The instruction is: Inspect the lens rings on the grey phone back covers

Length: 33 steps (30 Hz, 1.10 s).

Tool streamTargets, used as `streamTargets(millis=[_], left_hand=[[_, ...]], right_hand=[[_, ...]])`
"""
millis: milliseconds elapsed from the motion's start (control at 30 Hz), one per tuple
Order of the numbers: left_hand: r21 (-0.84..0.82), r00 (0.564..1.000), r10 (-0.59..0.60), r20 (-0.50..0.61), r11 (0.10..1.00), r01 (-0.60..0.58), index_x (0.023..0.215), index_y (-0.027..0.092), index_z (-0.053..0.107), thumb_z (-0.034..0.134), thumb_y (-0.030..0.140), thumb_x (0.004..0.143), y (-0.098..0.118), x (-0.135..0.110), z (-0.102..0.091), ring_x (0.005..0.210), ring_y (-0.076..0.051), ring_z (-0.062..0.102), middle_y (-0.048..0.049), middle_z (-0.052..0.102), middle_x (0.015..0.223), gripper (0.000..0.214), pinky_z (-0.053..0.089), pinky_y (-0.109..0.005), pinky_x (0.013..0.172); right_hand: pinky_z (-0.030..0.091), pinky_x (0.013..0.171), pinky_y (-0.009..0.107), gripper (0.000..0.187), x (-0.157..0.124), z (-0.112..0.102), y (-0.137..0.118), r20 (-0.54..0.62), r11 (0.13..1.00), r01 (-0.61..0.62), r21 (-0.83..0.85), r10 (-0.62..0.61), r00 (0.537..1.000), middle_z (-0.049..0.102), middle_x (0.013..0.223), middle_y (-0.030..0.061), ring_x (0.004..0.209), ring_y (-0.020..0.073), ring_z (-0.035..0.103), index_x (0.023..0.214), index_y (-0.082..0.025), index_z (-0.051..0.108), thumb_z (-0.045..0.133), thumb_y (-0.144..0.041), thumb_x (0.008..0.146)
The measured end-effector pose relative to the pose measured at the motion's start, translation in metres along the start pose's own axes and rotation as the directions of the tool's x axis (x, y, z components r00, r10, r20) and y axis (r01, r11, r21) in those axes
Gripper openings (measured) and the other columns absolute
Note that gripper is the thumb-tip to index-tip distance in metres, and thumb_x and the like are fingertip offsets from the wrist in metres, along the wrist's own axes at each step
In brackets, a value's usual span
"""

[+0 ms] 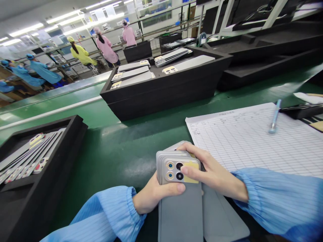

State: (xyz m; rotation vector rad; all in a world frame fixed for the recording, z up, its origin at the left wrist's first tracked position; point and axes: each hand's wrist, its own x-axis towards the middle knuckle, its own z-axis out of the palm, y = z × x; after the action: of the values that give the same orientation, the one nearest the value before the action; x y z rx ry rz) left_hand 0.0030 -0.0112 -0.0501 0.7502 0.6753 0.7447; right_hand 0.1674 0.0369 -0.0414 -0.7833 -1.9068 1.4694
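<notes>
A stack of grey phone back covers [180,211] stands before me, the top one showing a camera area with four ringed holes and a yellow film. Around the stack's left side wraps my left hand [158,191], its thumb lying across the top cover. My right hand [212,171] grips the upper right corner, thumb on the yellow film and fingers behind the top edge. Another grey cover [224,215] sticks out at an angle to the right beneath the stack. The fingers under the covers are hidden.
At left, a black tray [75,134] holds fanned covers. A stack of black trays [164,90] with more covers stands ahead; other black trays [267,57] are at right. A lined form [242,137] with a blue pen [274,117] lies on the green table [121,144]. Several people work beyond.
</notes>
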Motion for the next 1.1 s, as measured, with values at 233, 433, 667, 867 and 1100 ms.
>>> streamTargets(millis=[233, 433, 667, 867, 1100], left_hand=[[0.031, 1.0, 0.01, -0.012, 0.999, -0.01, 0.108, 0.015, 0.055, 0.059, 0.014, 0.072, 0.0005, 0.0001, -0.0002, 0.113, -0.027, 0.046, -0.0095, 0.055, 0.118, 0.037, 0.033, -0.04, 0.098], [0.038, 1.0, 0.012, -0.01, 0.999, -0.011, 0.112, 0.016, 0.053, 0.059, 0.018, 0.072, -0.0013, 0.0003, -0.0019, 0.114, -0.027, 0.045, -0.0096, 0.052, 0.122, 0.041, 0.031, -0.041, 0.099], [-0.006, 1.0, -0.02, 0.019, 1.0, 0.02, 0.115, 0.016, 0.05, 0.058, 0.017, 0.073, -0.0013, 0.0, -0.0012, 0.103, -0.027, 0.055, -0.011, 0.06, 0.11, 0.042, 0.038, -0.043, 0.093], [0.016, 1.0, -0.002, -0.01, 1.0, 0.002, 0.111, 0.016, 0.053, 0.06, 0.018, 0.071, -0.0027, 0.0007, -0.0023, 0.114, -0.029, 0.044, -0.0105, 0.058, 0.115, 0.041, 0.036, -0.043, 0.095], [0.069, 0.989, 0.079, -0.126, 0.995, -0.071, 0.112, 0.016, 0.052, 0.062, 0.02, 0.07, -0.0018, -0.0002, 0.0001, 0.115, -0.029, 0.044, -0.0098, 0.06, 0.112, 0.043, 0.035, -0.042, 0.096]], right_hand=[[0.041, 0.067, 0.026, 0.015, 0.0004, 0.0011, 0.0002, -0.011, 1.0, -0.011, 0.014, 0.012, 1.0, 0.052, 0.091, 0.0007, 0.079, 0.0152, 0.052, 0.092, -0.02, 0.049, 0.051, -0.019, 0.077], [0.041, 0.069, 0.025, 0.017, 0.0012, 0.0015, 0.0004, -0.004, 1.0, -0.001, 0.018, 0.001, 1.0, 0.051, 0.091, -0.0001, 0.08, 0.0142, 0.052, 0.093, -0.02, 0.049, 0.05, -0.016, 0.077], [0.041, 0.07, 0.026, 0.02, 0.0003, 0.0012, 0.0026, -0.005, 1.0, 0.002, 0.008, -0.002, 1.0, 0.052, 0.092, 0.0002, 0.082, 0.0148, 0.052, 0.095, -0.021, 0.048, 0.052, -0.015, 0.076], [0.042, 0.07, 0.025, 0.02, -0.0004, 0.0014, 0.0032, -0.009, 1.0, -0.001, 0.001, 0.001, 1.0, 0.052, 0.093, 0.0, 0.082, 0.0146, 0.053, 0.095, -0.021, 0.049, 0.052, -0.016, 0.076], [0.042, 0.08, 0.03, 0.023, 0.0019, 0.0018, 0.0029, -0.036, 0.998, 0.013, -0.056, -0.015, 0.999, 0.051, 0.101, 0.0017, 0.092, 0.017, 0.051, 0.103, -0.023, 0.046, 0.052, -0.027, 0.081]])
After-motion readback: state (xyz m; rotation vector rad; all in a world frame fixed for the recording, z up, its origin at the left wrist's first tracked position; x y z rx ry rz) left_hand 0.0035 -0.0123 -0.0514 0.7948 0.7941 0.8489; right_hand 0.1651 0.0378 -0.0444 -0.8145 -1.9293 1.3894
